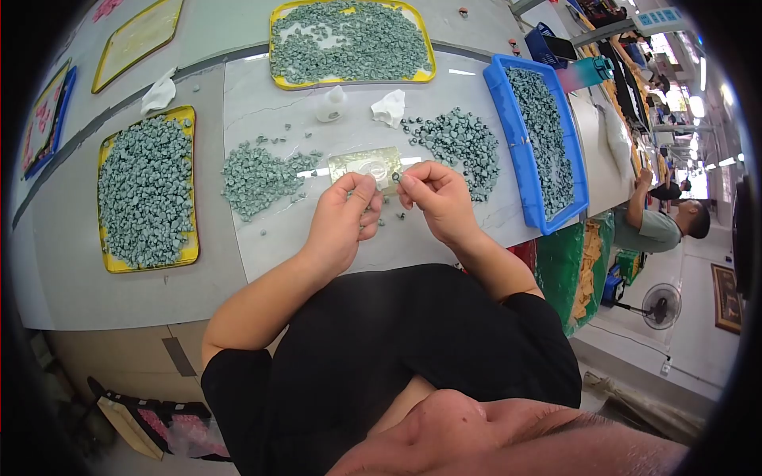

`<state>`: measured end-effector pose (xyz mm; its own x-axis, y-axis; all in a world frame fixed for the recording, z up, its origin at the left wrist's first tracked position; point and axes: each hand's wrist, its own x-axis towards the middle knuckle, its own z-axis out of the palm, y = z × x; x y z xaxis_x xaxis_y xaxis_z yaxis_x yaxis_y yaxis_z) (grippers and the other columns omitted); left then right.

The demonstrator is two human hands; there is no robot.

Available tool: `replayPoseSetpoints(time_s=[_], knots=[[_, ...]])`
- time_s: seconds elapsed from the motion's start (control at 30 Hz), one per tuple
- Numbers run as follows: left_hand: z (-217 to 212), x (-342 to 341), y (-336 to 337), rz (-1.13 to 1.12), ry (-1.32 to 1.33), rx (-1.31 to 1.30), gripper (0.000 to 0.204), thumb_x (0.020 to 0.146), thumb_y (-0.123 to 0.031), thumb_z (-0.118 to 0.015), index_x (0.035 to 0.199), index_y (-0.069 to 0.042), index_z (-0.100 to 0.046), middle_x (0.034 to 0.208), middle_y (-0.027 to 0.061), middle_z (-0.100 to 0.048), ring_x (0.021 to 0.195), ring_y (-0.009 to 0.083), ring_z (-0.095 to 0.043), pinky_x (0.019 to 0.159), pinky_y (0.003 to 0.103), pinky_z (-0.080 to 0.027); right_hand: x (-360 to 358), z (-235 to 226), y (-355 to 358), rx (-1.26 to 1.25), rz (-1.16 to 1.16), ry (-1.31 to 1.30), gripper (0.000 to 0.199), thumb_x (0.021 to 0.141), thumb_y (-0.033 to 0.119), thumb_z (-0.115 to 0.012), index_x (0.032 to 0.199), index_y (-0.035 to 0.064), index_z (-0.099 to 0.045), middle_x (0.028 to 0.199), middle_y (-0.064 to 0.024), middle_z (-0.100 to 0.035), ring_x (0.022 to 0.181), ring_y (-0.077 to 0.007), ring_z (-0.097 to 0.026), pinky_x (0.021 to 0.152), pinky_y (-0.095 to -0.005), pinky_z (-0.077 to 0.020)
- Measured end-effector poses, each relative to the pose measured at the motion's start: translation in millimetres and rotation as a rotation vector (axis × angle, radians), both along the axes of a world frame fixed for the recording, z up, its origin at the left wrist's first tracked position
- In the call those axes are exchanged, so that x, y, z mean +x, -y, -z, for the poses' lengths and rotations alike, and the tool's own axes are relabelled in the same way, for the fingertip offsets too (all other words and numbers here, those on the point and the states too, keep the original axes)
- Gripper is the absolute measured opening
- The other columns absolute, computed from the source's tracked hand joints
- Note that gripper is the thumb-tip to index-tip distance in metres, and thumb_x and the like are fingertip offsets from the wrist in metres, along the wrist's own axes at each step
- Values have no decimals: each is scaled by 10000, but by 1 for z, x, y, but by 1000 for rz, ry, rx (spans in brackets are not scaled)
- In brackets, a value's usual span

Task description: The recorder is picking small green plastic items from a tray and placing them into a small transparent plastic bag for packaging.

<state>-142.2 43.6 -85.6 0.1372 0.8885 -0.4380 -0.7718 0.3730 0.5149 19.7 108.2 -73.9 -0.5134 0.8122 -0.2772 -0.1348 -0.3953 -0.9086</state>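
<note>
My right hand (443, 200) pinches a small dark green piece (396, 178) between thumb and forefinger. Close beside it, my left hand (343, 213) is closed with thumb against forefinger; whatever it may hold is too small to make out. Just beyond both hands lies a pale yellowish rectangular pad (343, 163) with a clear, roundish thing (376, 169) on it. A loose pile of small grey-green pieces (258, 176) spreads to the left of my hands. To their right is another pile of darker, shinier green pieces (459, 144).
Yellow-rimmed trays of grey-green pieces stand at left (193, 238) and at the back (275, 47). A blue tray (520, 163) of similar pieces is on the right. A white squat bottle (331, 105) and crumpled white cloth (389, 109) lie beyond the pad. Another person (659, 228) sits far right.
</note>
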Motion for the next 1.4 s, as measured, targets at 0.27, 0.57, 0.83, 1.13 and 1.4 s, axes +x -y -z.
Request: replayPoseSetpoints(time_s=[0.27,0.57,0.83,1.13,1.4], knots=[[0,-3,3,43,62,20,199,965,-220,-462,833,-71,-463,731,6,-469,540,53,-343,433,190,-242,-12,0,4,1404,52,339,225,637,-107,-700,838,-30,-635,799,-101,-605,707,-199,-592,587,-279,-458],[4,-6,6,65,58,54,214,960,-221,-472,812,-67,-465,711,0,-462,514,47,-316,422,195,-217,-12,0,1,1621,-59,349,301,578,-84,-728,860,-47,-627,848,-121,-608,695,-237,-586,584,-307,-468],[3,-2,14,21,-79,128,194,948,-232,-506,843,-73,-468,661,-16,-456,513,35,-338,427,192,-245,-15,10,10,1691,22,310,288,599,-39,-731,862,-50,-614,880,-141,-605,723,-274,-586,595,-329,-497],[6,8,17,-115,-558,284,215,938,-229,-532,837,-42,-506,672,-2,-520,591,53,-452,547,205,-381,-14,8,15,1395,79,291,237,642,-92,-710,853,-15,-633,837,-105,-625,708,-214,-600,588,-291,-497],[-1,10,16,-53,-512,235,224,928,-249,-550,880,-32,-534,689,-4,-530,567,43,-442,514,195,-365,-9,2,12,1373,112,321,281,634,-121,-695,885,-9,-639,823,-107,-634,674,-190,-602,573,-261,-484]])
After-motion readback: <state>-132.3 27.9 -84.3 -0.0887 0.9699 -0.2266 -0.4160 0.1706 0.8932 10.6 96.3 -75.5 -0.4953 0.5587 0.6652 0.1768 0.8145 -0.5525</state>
